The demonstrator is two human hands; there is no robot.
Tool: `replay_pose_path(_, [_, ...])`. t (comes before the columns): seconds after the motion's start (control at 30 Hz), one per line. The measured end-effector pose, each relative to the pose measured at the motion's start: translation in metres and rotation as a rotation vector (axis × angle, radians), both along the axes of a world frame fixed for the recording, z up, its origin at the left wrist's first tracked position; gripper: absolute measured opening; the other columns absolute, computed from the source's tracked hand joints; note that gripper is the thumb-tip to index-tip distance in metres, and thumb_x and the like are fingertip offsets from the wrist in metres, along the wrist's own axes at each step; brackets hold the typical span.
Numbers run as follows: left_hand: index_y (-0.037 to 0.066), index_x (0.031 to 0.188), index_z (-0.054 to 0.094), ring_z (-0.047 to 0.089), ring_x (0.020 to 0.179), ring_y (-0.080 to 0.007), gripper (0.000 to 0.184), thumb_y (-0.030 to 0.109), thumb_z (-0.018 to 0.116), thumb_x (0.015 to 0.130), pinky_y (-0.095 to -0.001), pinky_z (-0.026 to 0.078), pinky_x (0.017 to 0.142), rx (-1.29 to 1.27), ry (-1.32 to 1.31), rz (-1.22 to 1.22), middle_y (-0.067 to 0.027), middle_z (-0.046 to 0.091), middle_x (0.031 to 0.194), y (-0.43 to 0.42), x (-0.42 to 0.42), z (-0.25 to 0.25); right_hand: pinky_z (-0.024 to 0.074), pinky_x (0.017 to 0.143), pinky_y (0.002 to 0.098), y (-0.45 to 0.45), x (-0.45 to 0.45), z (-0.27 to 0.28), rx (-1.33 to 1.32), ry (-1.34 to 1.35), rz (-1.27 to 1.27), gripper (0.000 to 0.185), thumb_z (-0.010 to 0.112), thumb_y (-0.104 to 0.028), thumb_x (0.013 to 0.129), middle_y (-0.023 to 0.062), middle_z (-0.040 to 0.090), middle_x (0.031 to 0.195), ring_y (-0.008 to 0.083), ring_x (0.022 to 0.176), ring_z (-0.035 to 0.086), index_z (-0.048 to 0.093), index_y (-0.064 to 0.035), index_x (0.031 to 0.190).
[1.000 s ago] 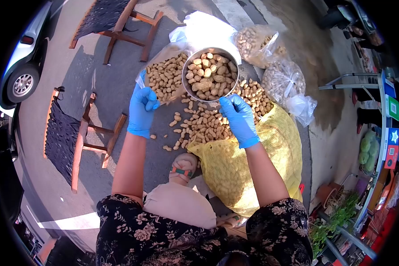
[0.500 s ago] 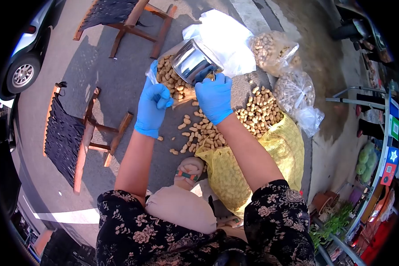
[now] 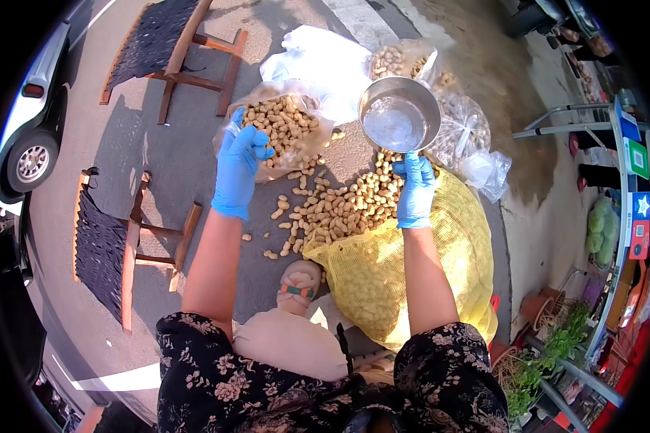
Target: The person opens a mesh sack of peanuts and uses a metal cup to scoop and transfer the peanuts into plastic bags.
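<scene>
My left hand (image 3: 237, 173), in a blue glove, grips the edge of a clear plastic bag (image 3: 267, 173) that stands open with peanuts (image 3: 285, 123) inside. On the right, my gloved right hand (image 3: 416, 191) is closed at the near side of a shiny metal mug (image 3: 396, 124), where its handle is hidden by the fingers. The mug's mouth faces me, and it looks empty. Below it, a pile of loose peanuts (image 3: 347, 209) spills from a yellow mesh sack (image 3: 365, 281) onto the ground.
White plastic bags (image 3: 314, 61) lie behind the peanut bag. Filled clear bags (image 3: 464, 130) sit at the far right of the pile. Two woven folding stools (image 3: 155, 43) (image 3: 105, 245) stand left, beyond them a parked car (image 3: 34, 164). A metal frame (image 3: 617, 216) runs along the right.
The metal mug has moved right, away from the peanut bag's mouth, and its opening has turned towards me. My left hand stays on the bag, where more peanuts now show.
</scene>
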State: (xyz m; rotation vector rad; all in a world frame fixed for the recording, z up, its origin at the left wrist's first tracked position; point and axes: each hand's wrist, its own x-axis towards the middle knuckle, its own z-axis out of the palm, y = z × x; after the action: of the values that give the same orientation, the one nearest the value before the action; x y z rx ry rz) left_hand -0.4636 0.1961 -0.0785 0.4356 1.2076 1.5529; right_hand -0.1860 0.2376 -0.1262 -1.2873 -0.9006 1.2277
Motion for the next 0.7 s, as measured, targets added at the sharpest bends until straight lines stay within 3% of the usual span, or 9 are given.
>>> replay_pose_path(0.17, [0.000,0.131,0.039,0.055,0.090,-0.0162,0.065,0.035,0.064,0.082,-0.0279,0.042,0.082,-0.060,0.303,-0.170,-0.0076,0.059,0.100,0.065,0.051,-0.028,0.0439,0.060,0.0251,-0.051,0.034,-0.060,-0.237,0.039,-0.101,0.020,0.062,-0.026,0.087,0.0001,0.062,0.069,0.0079,0.062,0.053,0.063,-0.0085,0.079])
replay_pose_path(0.2, [0.000,0.128,0.043,0.055,0.093,-0.0187,0.065,0.037,0.066,0.080,-0.0294,0.042,0.084,-0.118,0.491,-0.128,-0.0086,0.059,0.103,0.084,0.057,-0.045,0.0414,0.059,0.0235,-0.058,0.033,-0.060,-0.263,0.114,-0.131,0.027,0.061,-0.025,0.088,-0.0002,0.060,0.066,0.0063,0.060,0.049,0.056,-0.0087,0.068])
replay_pose_path(0.27, [-0.001,0.122,0.050,0.056,0.098,-0.0235,0.066,0.041,0.070,0.075,-0.0322,0.042,0.088,-0.240,0.863,-0.043,-0.0106,0.059,0.108,0.114,0.070,-0.107,0.0421,0.063,0.0237,-0.073,0.035,-0.060,-0.289,0.080,-0.112,0.026,0.061,-0.025,0.088,0.0015,0.061,0.069,0.0073,0.063,0.050,0.057,-0.0072,0.070])
replay_pose_path(0.33, [-0.001,0.114,0.055,0.058,0.095,-0.0252,0.062,0.042,0.071,0.073,-0.0350,0.044,0.083,-0.416,1.299,0.228,-0.0116,0.061,0.107,0.119,0.086,-0.138,0.0432,0.066,0.0255,-0.084,0.036,-0.057,-0.302,-0.005,-0.077,0.025,0.061,-0.023,0.088,0.0026,0.061,0.071,0.0089,0.068,0.051,0.056,-0.0062,0.070])
replay_pose_path(0.4, [-0.004,0.104,0.060,0.061,0.086,-0.0262,0.050,0.036,0.069,0.075,-0.0370,0.047,0.073,-0.504,1.101,-0.090,-0.0141,0.064,0.099,0.126,0.073,-0.137,0.0433,0.066,0.0262,-0.093,0.041,-0.062,-0.267,-0.011,-0.041,0.026,0.062,-0.023,0.088,0.0023,0.060,0.070,0.0085,0.066,0.051,0.055,-0.0066,0.069])
replay_pose_path(0.43, [-0.007,0.098,0.059,0.062,0.079,-0.0240,0.042,0.030,0.066,0.080,-0.0347,0.047,0.070,-0.491,1.222,-0.165,-0.0137,0.064,0.094,0.126,0.068,-0.128,0.0432,0.066,0.0258,-0.095,0.043,-0.060,-0.250,0.012,-0.026,0.026,0.062,-0.022,0.088,0.0021,0.060,0.069,0.0082,0.066,0.051,0.055,-0.0068,0.068])
replay_pose_path(0.5, [-0.005,0.096,0.060,0.062,0.079,-0.0228,0.026,0.019,0.058,0.087,-0.0331,0.049,0.071,-0.089,0.385,0.337,-0.0110,0.064,0.091,0.119,0.064,-0.127,0.0433,0.065,0.0251,-0.102,0.049,-0.057,-0.278,0.001,-0.024,0.026,0.062,-0.021,0.088,0.0015,0.059,0.068,0.0081,0.065,0.052,0.054,-0.0071,0.067])
replay_pose_path(0.63, [0.001,0.098,0.059,0.056,0.072,-0.0203,0.016,0.008,0.048,0.089,-0.0363,0.048,0.084,0.262,-0.273,0.106,-0.0072,0.061,0.081,0.068,-0.015,-0.063,0.0461,0.067,0.0259,-0.104,0.056,-0.049,-0.291,0.028,-0.020,0.025,0.062,-0.021,0.088,0.0018,0.061,0.071,0.0083,0.067,0.053,0.056,-0.0063,0.068])
replay_pose_path(0.7, [0.000,0.101,0.055,0.052,0.065,-0.0184,0.018,0.007,0.049,0.086,-0.0413,0.043,0.090,0.243,-0.548,0.078,-0.0055,0.058,0.077,0.045,-0.059,-0.043,0.0469,0.068,0.0260,-0.103,0.056,-0.044,-0.302,0.041,-0.024,0.024,0.062,-0.021,0.088,0.0022,0.062,0.072,0.0085,0.067,0.054,0.057,-0.0063,0.069])
